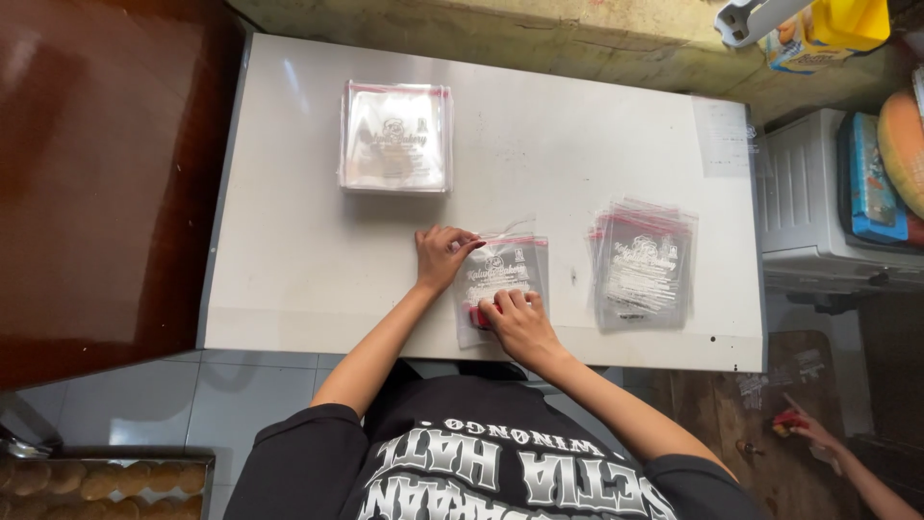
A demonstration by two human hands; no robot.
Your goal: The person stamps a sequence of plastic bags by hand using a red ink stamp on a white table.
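Left hand [441, 255] pinched the top corner of a clear plastic bag [502, 284] lying flat near the front edge of the white table [289, 250]. Right hand [518, 323] pressed something small and red onto its lower end. White print and a red strip marked the bag; a similar pile [643, 265] lay just right.

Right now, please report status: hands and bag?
Left hand pinning the clear printed bag top. Right hand pressing a small red thing onto it. Nothing in the way.
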